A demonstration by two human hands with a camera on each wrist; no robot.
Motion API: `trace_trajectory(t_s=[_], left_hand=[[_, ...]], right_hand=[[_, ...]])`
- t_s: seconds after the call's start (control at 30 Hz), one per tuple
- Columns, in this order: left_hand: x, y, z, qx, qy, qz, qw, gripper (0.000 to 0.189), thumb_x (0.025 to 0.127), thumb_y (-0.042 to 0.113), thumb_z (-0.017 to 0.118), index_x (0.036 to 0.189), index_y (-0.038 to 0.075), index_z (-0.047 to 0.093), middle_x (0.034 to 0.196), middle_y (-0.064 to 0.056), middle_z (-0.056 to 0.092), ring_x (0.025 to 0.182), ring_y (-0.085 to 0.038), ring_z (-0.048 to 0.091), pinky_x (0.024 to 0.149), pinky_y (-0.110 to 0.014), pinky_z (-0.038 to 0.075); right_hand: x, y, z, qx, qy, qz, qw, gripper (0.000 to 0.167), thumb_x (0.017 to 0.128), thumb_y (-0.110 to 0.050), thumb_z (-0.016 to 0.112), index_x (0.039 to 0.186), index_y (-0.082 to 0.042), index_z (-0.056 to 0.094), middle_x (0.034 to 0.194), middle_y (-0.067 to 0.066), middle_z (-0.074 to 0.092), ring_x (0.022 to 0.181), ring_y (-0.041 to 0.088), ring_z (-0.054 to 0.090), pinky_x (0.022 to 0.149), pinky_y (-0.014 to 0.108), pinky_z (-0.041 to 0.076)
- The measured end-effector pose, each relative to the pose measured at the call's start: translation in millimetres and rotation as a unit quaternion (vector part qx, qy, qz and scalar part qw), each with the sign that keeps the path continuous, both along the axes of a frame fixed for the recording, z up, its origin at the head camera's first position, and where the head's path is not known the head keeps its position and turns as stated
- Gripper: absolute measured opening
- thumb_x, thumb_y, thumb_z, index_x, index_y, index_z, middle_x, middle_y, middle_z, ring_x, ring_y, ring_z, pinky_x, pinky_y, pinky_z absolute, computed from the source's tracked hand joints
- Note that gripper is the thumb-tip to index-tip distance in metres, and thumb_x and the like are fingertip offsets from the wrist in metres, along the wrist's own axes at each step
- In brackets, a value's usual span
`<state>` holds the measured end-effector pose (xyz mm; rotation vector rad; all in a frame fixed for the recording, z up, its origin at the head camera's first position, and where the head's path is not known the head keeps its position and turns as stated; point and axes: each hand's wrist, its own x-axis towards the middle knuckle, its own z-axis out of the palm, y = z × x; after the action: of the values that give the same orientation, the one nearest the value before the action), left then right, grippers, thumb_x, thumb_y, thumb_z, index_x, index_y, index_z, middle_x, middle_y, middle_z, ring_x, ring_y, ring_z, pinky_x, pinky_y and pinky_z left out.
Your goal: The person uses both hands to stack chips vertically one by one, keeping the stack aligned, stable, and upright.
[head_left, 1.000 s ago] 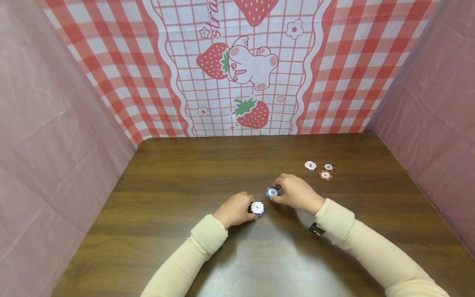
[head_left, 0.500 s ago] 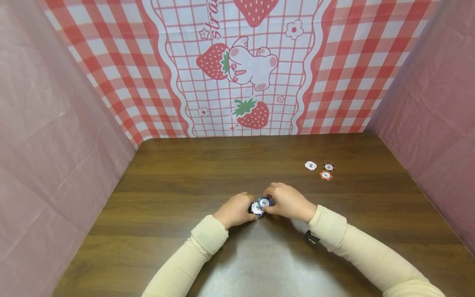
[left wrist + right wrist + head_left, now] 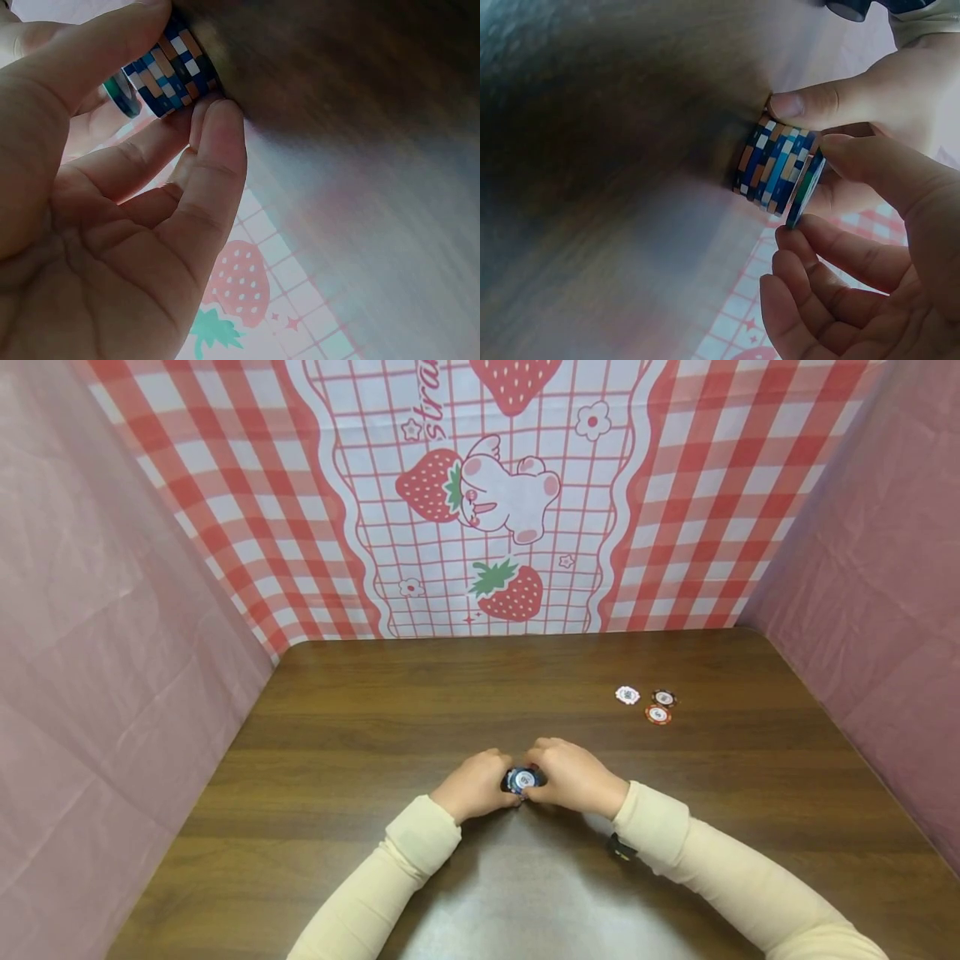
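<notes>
A short stack of poker chips (image 3: 769, 161) stands on the wooden table, its edges striped in blue, white and tan. My left hand (image 3: 472, 787) holds this stack from the left, thumb and fingers around its sides. Thumb and fingers of my right hand (image 3: 576, 777) pinch a blue poker chip (image 3: 807, 189) with a white centre. In the head view that chip covers the top of the stack. The right wrist view shows it slightly tilted, with a thin gap between it and the top chip at one side.
At the back right of the table (image 3: 390, 710) lie three loose chips: a white chip (image 3: 627, 695), a black chip (image 3: 664, 697) and an orange-red chip (image 3: 658, 715). Behind the table hangs a checked strawberry cloth (image 3: 705, 527); pink cloth walls (image 3: 847, 610) flank both sides.
My right hand has moved left and nearer with the blue chip, from beside the stack to over its top. The left hand has stayed at the stack.
</notes>
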<state>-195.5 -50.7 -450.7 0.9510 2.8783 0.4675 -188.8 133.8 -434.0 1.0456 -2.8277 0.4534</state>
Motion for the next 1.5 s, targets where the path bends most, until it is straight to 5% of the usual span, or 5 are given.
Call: trace_trajectory(t_s=[1.07, 1.5], left_hand=[[0.0, 0.0, 1.4, 0.003, -0.006, -0.003, 1.0, 0.031, 0.077, 0.027, 0.08, 0.102, 0.012, 0.069, 0.088, -0.001, 0.068, 0.08, -0.013, 0.058, 0.072, -0.028, 0.049], [1.3, 0.7, 1.4, -0.008, -0.018, 0.003, 0.9998, 0.038, 0.077, 0.029, 0.082, 0.106, 0.009, 0.069, 0.093, -0.002, 0.067, 0.084, -0.013, 0.061, 0.076, -0.028, 0.051]], right_hand=[[-1.8, -5, -5.0, -0.008, 0.002, 0.017, 0.9998, 0.028, 0.076, -0.026, 0.079, 0.1, -0.011, 0.074, 0.084, -0.001, 0.063, 0.076, 0.01, 0.054, 0.068, 0.028, 0.048], [-10.9, 9, 9.1, -0.022, -0.005, -0.027, 0.9994, 0.037, 0.08, -0.028, 0.079, 0.105, -0.003, 0.071, 0.095, 0.006, 0.068, 0.081, 0.015, 0.063, 0.073, 0.034, 0.053]])
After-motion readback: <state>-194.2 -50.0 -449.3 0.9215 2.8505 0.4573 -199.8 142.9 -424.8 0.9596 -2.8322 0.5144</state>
